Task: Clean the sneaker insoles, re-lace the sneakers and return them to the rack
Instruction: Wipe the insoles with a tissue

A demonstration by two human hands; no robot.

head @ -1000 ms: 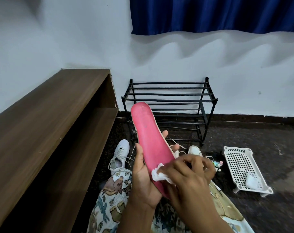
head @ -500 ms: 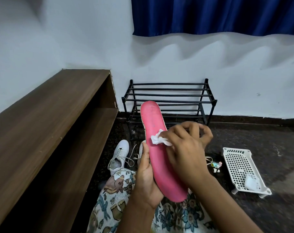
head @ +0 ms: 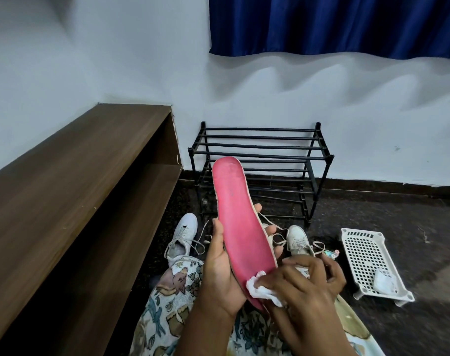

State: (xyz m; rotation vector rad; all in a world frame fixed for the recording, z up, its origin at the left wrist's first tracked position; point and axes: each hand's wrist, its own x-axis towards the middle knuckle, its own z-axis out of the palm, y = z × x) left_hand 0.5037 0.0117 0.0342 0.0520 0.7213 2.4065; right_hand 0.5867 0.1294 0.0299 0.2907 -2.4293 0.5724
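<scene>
Pink insole (head: pixel 240 227) in left hand (head: pixel 220 276), right hand (head: pixel 306 289) pinches wipe (head: pixel 260 287) (against it)

The single view came from a wide-angle camera worn on the person's head, looking forward and down over the lap (head: pixel 172 304). The left hand (head: pixel 218 273), the pink insole (head: pixel 239 222) and the right hand (head: pixel 303 286) with its white cloth (head: pixel 260 289) sat closest, low in the middle of the frame. Beyond them it faced the black rack (head: pixel 260 150) on the dark floor (head: pixel 398 209) against the white wall (head: pixel 116 60), with a wooden shelf (head: pixel 77 163) along the left side and a blue curtain (head: pixel 334 21) at the top right.
</scene>
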